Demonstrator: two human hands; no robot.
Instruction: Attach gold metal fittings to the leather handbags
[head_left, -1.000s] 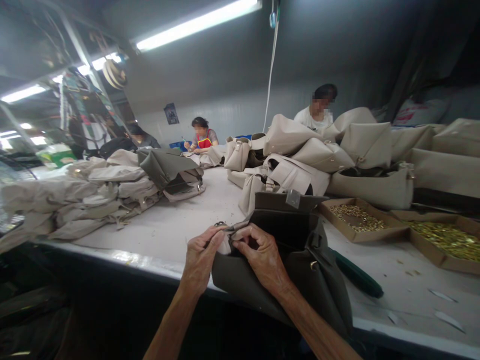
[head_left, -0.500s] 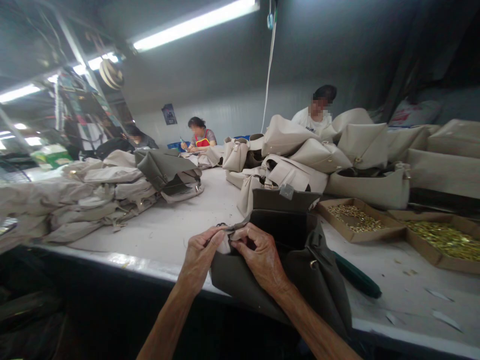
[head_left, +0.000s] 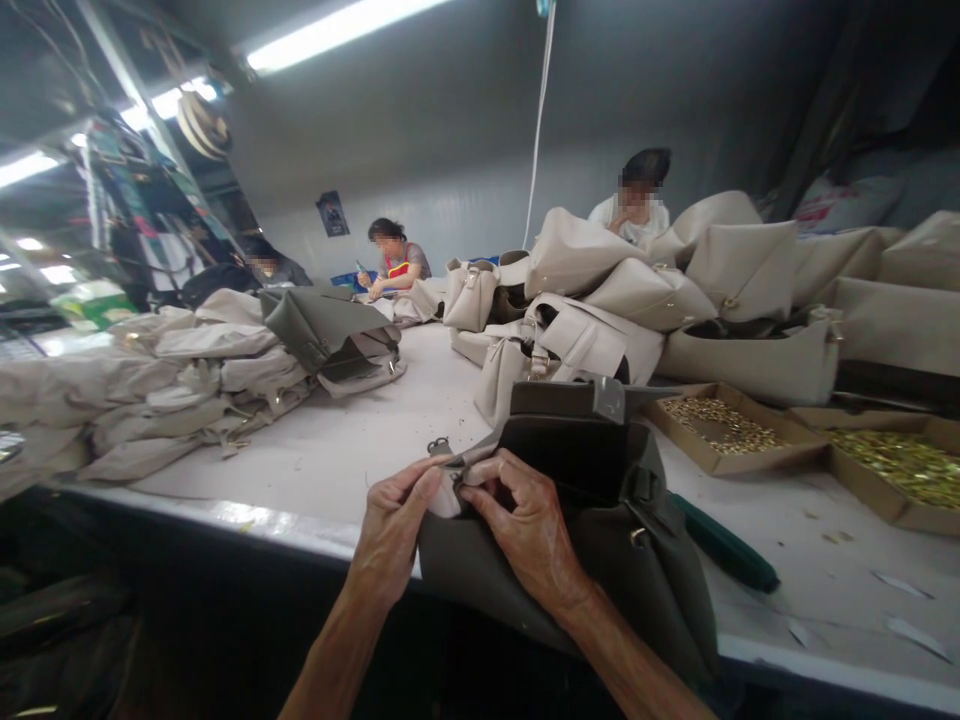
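A dark grey-brown handbag (head_left: 480, 575) lies at the table's front edge, its flap raised and its dark inside showing. My left hand (head_left: 397, 510) pinches the edge of the bag's left end between thumb and fingers, where some pale lining shows. Close beside it, my right hand (head_left: 521, 515) grips the same edge with thumb and forefinger. A small metal fitting (head_left: 439, 445) sticks up just beyond the left fingertips. Whether a small part sits between the fingers is hidden. A gold fitting (head_left: 637, 538) sits on the bag's right side.
Right of the bag lies a dark green tool (head_left: 724, 545), its kind unclear. Behind it, cardboard trays hold small gold parts (head_left: 724, 425) and yellow-gold pieces (head_left: 892, 460). Beige bags (head_left: 592, 345) are piled behind, more (head_left: 202, 385) at left. Several people work across the table.
The view has shifted slightly, and the metal fitting beyond my left fingers shows more clearly. Both hands keep their hold on the bag's edge. A person at the back right has raised a hand.
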